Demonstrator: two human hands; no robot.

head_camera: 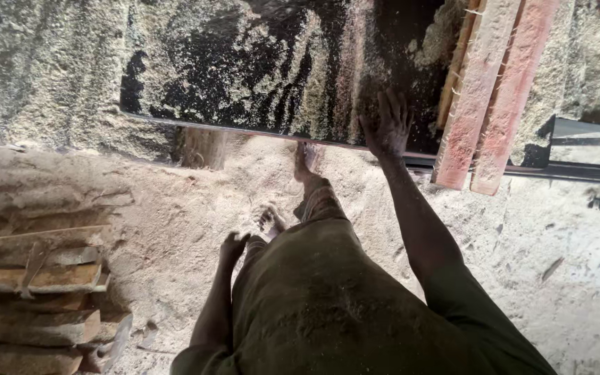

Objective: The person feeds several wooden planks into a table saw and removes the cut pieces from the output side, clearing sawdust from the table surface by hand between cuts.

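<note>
**Sam:** On the dark table top [244,62], near its front edge, the right hand [387,125] lies flat. Its fingers are spread wide apart. It holds nothing. It just presses down on the dusty top.

**Mia:** What is on the table top?

**Sam:** Lots of sawdust [328,90], in pale streaks. Two reddish planks [498,90] lie on the table top too, just beside the right hand, on the far side from the person's body. The planks sit side by side and touch each other. Their ends stick out past the front edge of the table top.

**Mia:** Does the hand touch the planks?

**Sam:** No. It is near them, but there is a gap of dark top between.

**Mia:** Where is the left hand [232,248]?

**Sam:** Well below the table top, hanging down by the person's leg. It is not on the table top at all. It is blurry. The fingers look curled a bit, and I see nothing in it, but I cannot tell for sure.

**Mia:** So the hands are far from each other?

**Sam:** Yes, well apart. One is up on the table top, one is down low.

**Mia:** What is under the table top?

**Sam:** Sandy ground [175,208] covered in sawdust. A bare foot [305,161] stands there, right at the front edge. Farther from the table top, low on the left hand's side, a pile of rough wood pieces [36,298] is stacked.
</note>
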